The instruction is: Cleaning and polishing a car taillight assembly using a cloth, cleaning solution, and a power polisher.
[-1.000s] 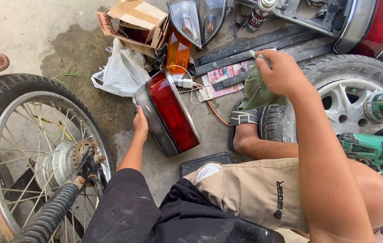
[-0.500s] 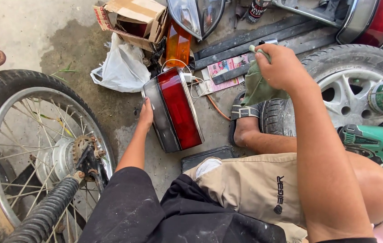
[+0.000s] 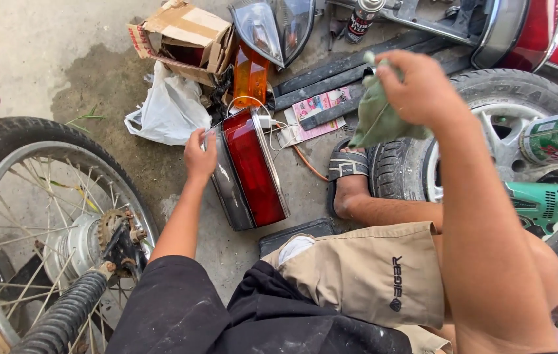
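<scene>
My left hand (image 3: 199, 156) grips the left edge of a red motorcycle tail light unit (image 3: 250, 169), which stands on its side on the concrete, wires trailing from its top. My right hand (image 3: 416, 88) is raised over a black tyre, closed on a crumpled green cloth (image 3: 379, 121) that hangs down from it. My sandalled foot (image 3: 347, 178) rests beside the tyre, my knee in beige shorts below it.
A spoked wheel (image 3: 43, 223) with a sprocket fills the left. A torn cardboard box (image 3: 186, 39), white plastic bag (image 3: 169, 110), orange lens (image 3: 250, 77) and clear headlight (image 3: 277, 26) lie at the top. An alloy wheel (image 3: 508, 137), a green can (image 3: 557, 137) and a green power tool (image 3: 544, 200) sit right.
My left hand has slid up the tail light's edge, and the light now stands more upright. My right hand with the cloth has stayed over the tyre.
</scene>
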